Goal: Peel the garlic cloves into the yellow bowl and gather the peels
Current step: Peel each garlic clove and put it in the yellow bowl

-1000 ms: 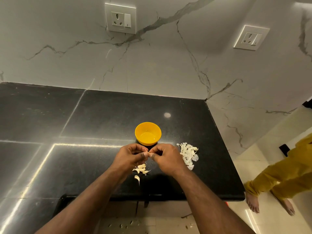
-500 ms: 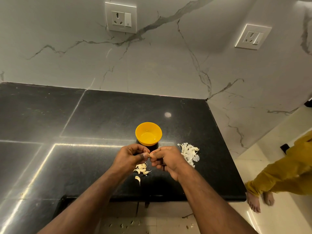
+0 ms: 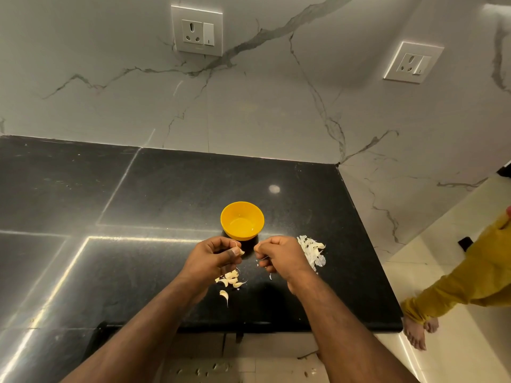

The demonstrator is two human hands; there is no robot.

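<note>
1. Step in hand: one clove is being peeled, just below the yellow bowl, which sits on the black desk near the middle of the frame.
2. The left hand has its fingers curled round a garlic clove, whose pale tip shows at the thumb.
3. The right hand is also curled, a little apart from the left, and seems to pinch a thin strip of skin; the strip is too small to be sure of.
4. Below the left hand lie the unpeeled cloves in a small cluster, with one more just below them toward the lower edge of the desk.
5. The heap of peels lies right of the right hand, close to the bowl.
6. The bowl looks empty or nearly so; its bottom shows only a bright sheen, so the task appears to be at an early stage.
7. The next move probably calls for dropping the strip onto the heap, then stripping what skin remains and letting the bare clove fall into the bowl.
8. At the right edge of the frame, another person's yellow-clad legs and bare feet stand on the floor.
</note>
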